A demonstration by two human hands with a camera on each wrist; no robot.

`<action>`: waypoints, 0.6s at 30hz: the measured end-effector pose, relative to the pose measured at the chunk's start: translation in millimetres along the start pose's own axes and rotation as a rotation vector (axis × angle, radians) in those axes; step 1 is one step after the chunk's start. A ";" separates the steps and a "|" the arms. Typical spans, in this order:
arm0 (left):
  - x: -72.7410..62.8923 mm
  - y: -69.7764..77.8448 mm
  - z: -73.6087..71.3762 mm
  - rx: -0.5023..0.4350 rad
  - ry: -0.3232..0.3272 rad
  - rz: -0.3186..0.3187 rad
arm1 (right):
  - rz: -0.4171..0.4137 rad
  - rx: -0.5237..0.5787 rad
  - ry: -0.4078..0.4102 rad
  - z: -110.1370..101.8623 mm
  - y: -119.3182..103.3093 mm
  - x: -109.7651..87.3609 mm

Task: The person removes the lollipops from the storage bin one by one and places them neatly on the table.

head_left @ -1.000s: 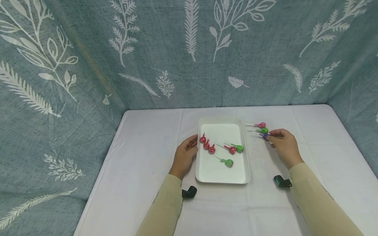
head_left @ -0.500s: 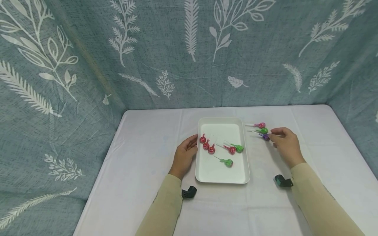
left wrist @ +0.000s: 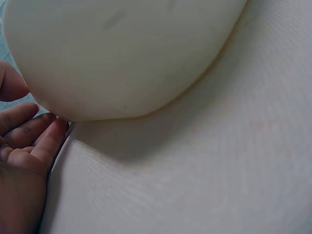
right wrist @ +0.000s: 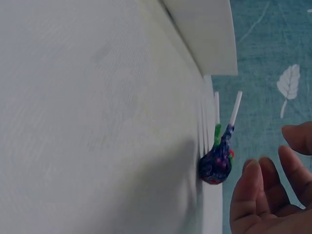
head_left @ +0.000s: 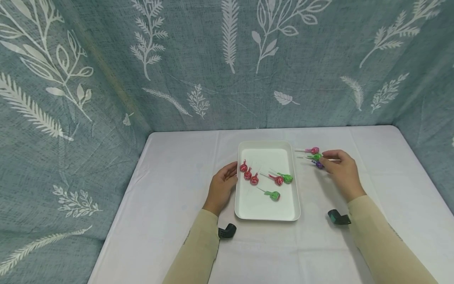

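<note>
At centre frame, the left hand [head_left: 220,188] touches the tray [head_left: 267,211], grip unclenched. Right of centre, the right hand [head_left: 343,173], grip apart, is just beside the purple lollipop [head_left: 319,165]; six other lollipops [head_left: 274,196] lie in the tray.

The place reads as a screened-off tabletop booth, arranged for filming handwork. Blue-green fabric [head_left: 198,51] printed with white leaves and sprigs hangs behind the table [head_left: 177,177] and along its left and right sides, walling it in. A plain white cloth covers the tabletop. A left wrist camera [head_left: 227,231] and a right wrist camera [head_left: 339,217] sit beside the person's sleeves [head_left: 195,248]. Whether home, office or lab surrounds it cannot be told.
</note>
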State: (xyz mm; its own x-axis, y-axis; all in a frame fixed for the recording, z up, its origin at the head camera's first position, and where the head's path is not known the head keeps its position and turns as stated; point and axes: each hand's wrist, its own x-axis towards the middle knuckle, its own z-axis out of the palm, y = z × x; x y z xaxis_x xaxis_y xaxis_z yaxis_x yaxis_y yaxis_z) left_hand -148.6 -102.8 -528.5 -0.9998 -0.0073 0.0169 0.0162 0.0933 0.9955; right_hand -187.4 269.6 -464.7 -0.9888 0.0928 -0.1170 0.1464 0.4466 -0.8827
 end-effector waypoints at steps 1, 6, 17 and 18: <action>0.2 0.0 0.1 0.002 -0.001 0.002 | -0.009 0.006 -0.001 0.6 -1.9 -0.7; 0.2 -0.6 0.2 0.003 -0.001 0.004 | -0.040 0.023 -0.015 6.6 -9.6 -3.4; 1.0 -1.5 0.1 -0.004 0.001 0.000 | -0.095 0.091 -0.047 23.6 -25.6 -9.2; 0.9 -1.3 0.0 -0.003 0.000 0.002 | -0.101 0.095 -0.051 24.8 -26.8 -9.4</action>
State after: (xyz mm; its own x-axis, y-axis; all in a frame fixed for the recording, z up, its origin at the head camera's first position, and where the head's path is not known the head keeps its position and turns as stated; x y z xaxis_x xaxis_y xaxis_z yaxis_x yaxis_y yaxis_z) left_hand -149.6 -102.9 -529.8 -0.9998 -0.0073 0.0185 0.0178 0.0901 0.9958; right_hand -182.7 234.6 -451.2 -0.9989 0.0048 -0.0466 0.0452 0.3652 -0.9298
